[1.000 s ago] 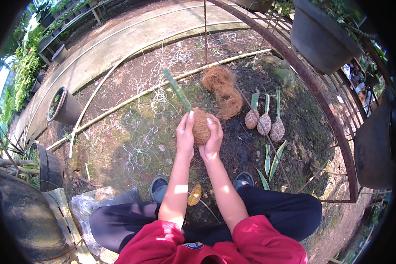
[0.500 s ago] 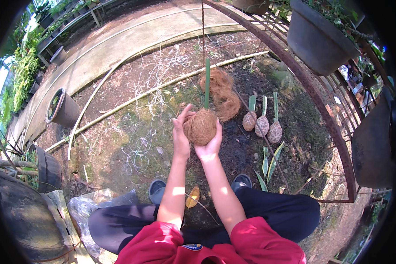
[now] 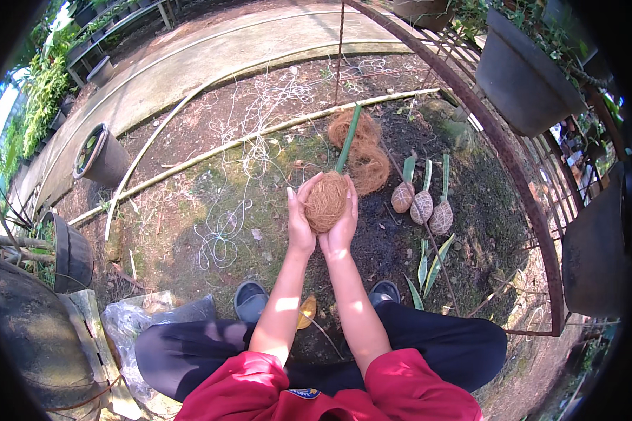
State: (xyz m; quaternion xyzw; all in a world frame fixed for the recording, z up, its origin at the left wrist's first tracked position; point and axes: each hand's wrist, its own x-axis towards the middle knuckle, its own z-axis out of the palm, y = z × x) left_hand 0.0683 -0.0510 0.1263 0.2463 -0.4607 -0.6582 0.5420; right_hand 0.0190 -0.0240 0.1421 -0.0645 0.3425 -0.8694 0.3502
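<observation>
A round brown ball of coconut fibre [image 3: 326,203] sits between my two palms, with a green leaf cutting [image 3: 348,138] standing out of its far side and leaning right. My left hand [image 3: 300,219] is cupped round the ball's left side, and my right hand [image 3: 343,226] wraps its right side. Just beyond lies a loose heap of brown coconut fibre [image 3: 367,168]. To the right, several string-wrapped fibre balls with leaf cuttings rest on the soil, the middle one [image 3: 421,208] among them. Cut leaves [image 3: 438,264] lie nearer to me.
Tangled white string [image 3: 225,235] spreads over the ground at left. A long bamboo pole [image 3: 260,135] crosses beyond it. A rusty metal frame [image 3: 502,137] arches on the right near hanging pots [image 3: 527,77]. A clear plastic bag [image 3: 130,337] lies by my left knee.
My hands have turned the fibre ball slightly and closed more evenly round it. Its leaf cutting, upright before, now tilts to the right. The view has shifted a little.
</observation>
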